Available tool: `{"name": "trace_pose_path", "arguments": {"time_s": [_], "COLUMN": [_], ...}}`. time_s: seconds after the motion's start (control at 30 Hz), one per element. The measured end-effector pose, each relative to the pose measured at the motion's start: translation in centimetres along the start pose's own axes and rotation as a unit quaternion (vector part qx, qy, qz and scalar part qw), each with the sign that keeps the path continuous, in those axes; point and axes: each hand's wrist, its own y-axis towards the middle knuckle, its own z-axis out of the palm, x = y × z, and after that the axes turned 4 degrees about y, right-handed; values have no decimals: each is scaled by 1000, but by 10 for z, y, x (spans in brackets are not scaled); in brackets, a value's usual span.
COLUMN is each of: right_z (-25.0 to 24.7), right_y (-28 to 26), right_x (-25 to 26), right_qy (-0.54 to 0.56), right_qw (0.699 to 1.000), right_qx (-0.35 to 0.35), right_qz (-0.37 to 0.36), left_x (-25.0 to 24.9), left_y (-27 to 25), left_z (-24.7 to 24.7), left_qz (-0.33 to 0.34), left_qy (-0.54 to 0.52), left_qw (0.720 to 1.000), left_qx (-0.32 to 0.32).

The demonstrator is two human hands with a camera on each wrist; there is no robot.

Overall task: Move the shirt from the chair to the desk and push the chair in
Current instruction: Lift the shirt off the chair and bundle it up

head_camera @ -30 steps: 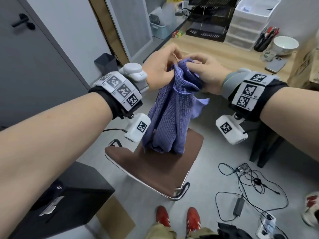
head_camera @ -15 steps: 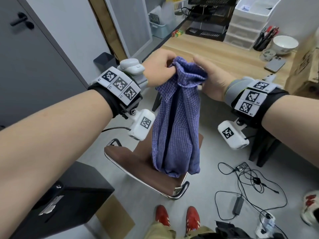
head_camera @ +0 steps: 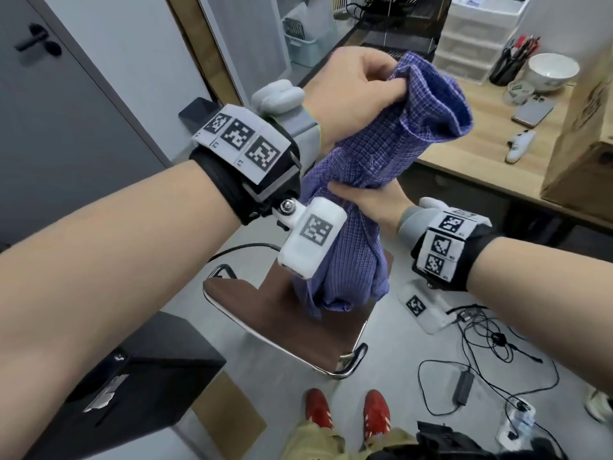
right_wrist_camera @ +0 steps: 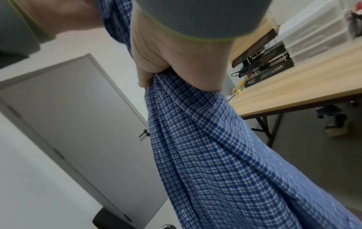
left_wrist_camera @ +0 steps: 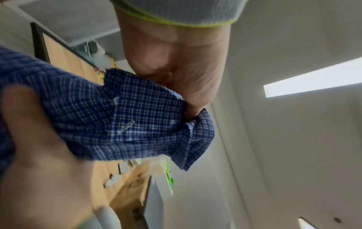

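The left hand [head_camera: 351,91] gripped the soft blue checked cotton shirt [head_camera: 391,154] at its top; the right hand [head_camera: 371,197] clutched its middle at five o'clock, above the brown chair [head_camera: 282,320]. Limp and light, it probably needed bunching.

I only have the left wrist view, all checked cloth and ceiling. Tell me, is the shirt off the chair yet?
Observer: Yes, the shirt hangs above the chair seat, not yet over the desk.
Operator: Is the other hand helping?
Observer: The right hand grips the shirt's middle, below the left hand bunching the top.
Operator: Anything on the desk ahead?
Observer: A phone and white bowl sit at its right end.
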Motion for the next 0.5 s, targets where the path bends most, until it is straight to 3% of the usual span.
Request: {"name": "trace_pose_path", "arguments": {"time_s": [0.07,0.17,0.23,0.33,0.4,0.5], "right_z": [2,3,1,-7,-12,-18], "right_y": [3,5,6,15,22,31], "right_x": [2,12,27,61,86,115], "right_qy": [-5,4,43,98,114,160], "right_qw": [999,996,994,990,988,982], "right_qx": [-25,-81,-95,-56,-22,-4], "right_qz": [30,29,24,84,102,97], "left_x": [10,44,73,108,124,135], "left_y": [3,-5,-21,-53,-68,-72], "left_z": [-6,-16,-17,-12,-5,8], "left_qz": [-6,-91,-121,-100,-101,-117], "left_qy": [10,-6,-33,-48,-17,32], "left_qw": [1000,996,991,979,976,978], "left_qx": [0,1,38,173,192,167]}}
